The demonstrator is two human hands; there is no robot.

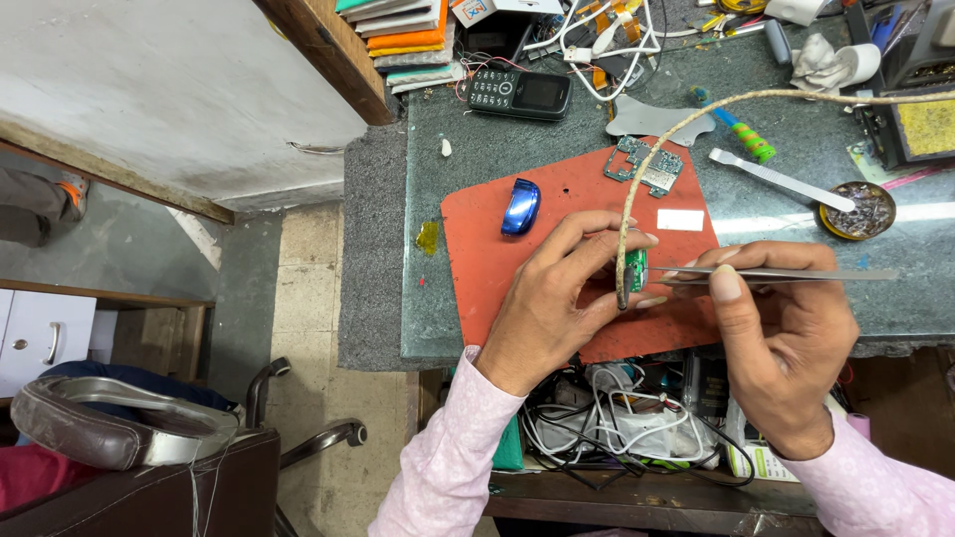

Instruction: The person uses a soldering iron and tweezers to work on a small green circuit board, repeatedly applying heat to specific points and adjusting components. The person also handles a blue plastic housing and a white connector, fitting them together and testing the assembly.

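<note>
My left hand (562, 298) pinches a small green circuit board (636, 269) between thumb and fingers, above a red mat (477, 259). My right hand (786, 338) holds metal tweezers (776, 273) whose tips point left at the small board. A braided cord (637, 189) curves down from the upper right and ends at the board. A blue shell piece (520, 207) lies on the mat to the upper left. A larger circuit board (647, 165) rests at the mat's top edge.
The grey stone worktop (468, 149) carries a black keypad phone (519, 92), a flat metal pry tool (781, 179), a green-handled screwdriver (741, 134), a round tin (858, 210) and tangled cables (607, 40). More cables (607, 423) fill the shelf below. A chair (129, 438) stands lower left.
</note>
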